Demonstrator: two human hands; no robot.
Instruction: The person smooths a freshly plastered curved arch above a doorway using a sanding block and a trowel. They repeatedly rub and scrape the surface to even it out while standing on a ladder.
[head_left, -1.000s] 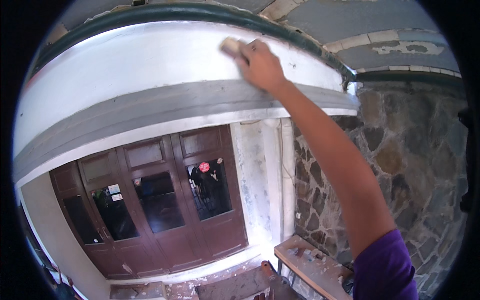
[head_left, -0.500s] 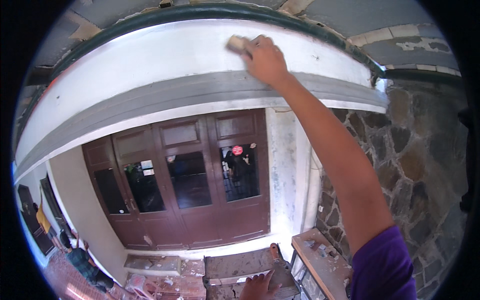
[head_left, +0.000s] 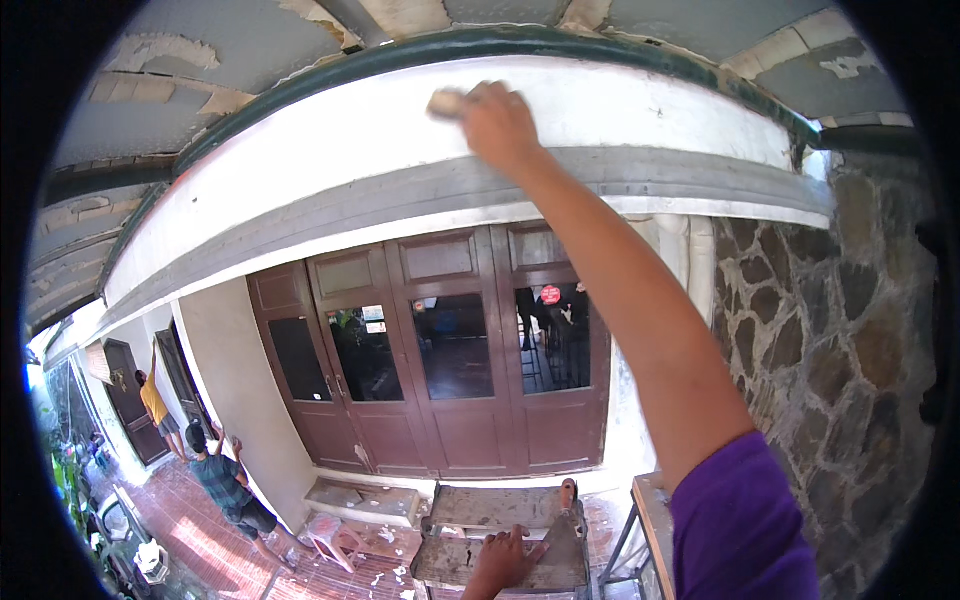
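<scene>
High on the white wall band point(head_left: 330, 110), my right hand point(head_left: 500, 125) is closed on a small block-like tool point(head_left: 445, 103). The tool is tan at its outer end and darker near my fingers; motion blur hides its exact kind. It appears to be against the white surface. Low in view, my left hand point(head_left: 505, 562) rests with fingers apart at a worn plank stand point(head_left: 480, 507). Just right of that hand lies a scraper point(head_left: 567, 497) with an orange-brown handle and a broad grey blade; I cannot tell whether my fingers touch it.
Brown panelled doors point(head_left: 450, 430) stand below the grey ledge point(head_left: 400, 185). A dark green pipe point(head_left: 480, 42) runs above the band. At right are a stone wall point(head_left: 790, 330) and a wooden-topped table point(head_left: 655, 530). A pink stool point(head_left: 335, 540) and two people point(head_left: 225, 485) are at left.
My view has shifted, showing more of the left side and floor. My right hand with the tool has moved left along the white band. My left hand stays low by the planks.
</scene>
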